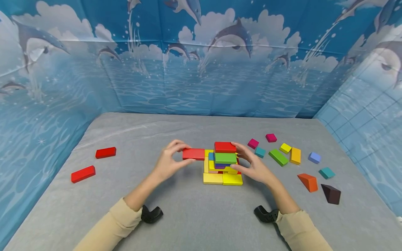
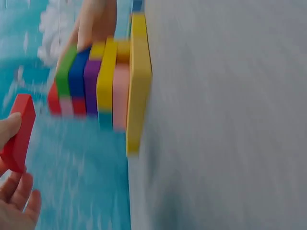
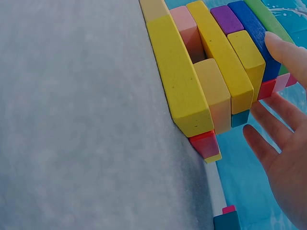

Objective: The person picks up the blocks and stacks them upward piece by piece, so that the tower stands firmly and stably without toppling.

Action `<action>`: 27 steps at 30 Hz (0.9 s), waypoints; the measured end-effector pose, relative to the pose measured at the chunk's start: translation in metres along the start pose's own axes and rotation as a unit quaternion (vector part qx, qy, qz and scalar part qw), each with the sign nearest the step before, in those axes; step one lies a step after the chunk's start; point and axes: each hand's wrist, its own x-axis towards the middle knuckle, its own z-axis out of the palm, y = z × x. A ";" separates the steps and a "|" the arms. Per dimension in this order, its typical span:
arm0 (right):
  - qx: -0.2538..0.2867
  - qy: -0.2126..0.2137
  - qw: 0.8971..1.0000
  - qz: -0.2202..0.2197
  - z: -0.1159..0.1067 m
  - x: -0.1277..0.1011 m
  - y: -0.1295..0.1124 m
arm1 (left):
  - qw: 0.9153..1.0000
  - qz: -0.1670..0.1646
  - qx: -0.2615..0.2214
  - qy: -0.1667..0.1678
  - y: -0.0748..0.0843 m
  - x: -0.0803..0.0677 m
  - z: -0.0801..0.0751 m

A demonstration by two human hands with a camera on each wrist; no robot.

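Observation:
A stack of coloured flat blocks (image 1: 223,164) stands mid-table, yellow at the base, a green block (image 1: 225,158) above and a red block (image 1: 224,146) on top. My left hand (image 1: 171,160) pinches a red flat block (image 1: 193,153) (image 2: 18,132) just left of the stack's top. My right hand (image 1: 251,163) (image 3: 283,158) rests with straight fingers against the stack's right side. In the wrist views the stack (image 2: 108,81) (image 3: 216,72) shows its layers edge-on.
Two red blocks (image 1: 105,152) (image 1: 83,174) lie at the left. Several loose blocks lie at the right, among them a green one (image 1: 278,157), an orange wedge (image 1: 308,182) and a dark brown wedge (image 1: 331,194). Blue dolphin-print walls (image 1: 201,55) enclose the grey table (image 1: 188,212).

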 end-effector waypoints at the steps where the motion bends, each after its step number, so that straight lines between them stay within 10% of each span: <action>1: 0.000 -0.002 1.000 -0.003 0.000 0.000 0.000 | 1.000 0.004 -0.006 -0.006 0.002 0.003 0.009; 12: -0.001 -0.004 1.000 -0.006 -0.001 0.001 -0.001 | 0.999 0.027 0.000 -0.033 0.019 0.014 0.065; 27: -0.001 -0.008 1.000 -0.006 -0.001 0.001 -0.002 | 0.997 0.072 0.029 -0.018 0.018 0.016 0.075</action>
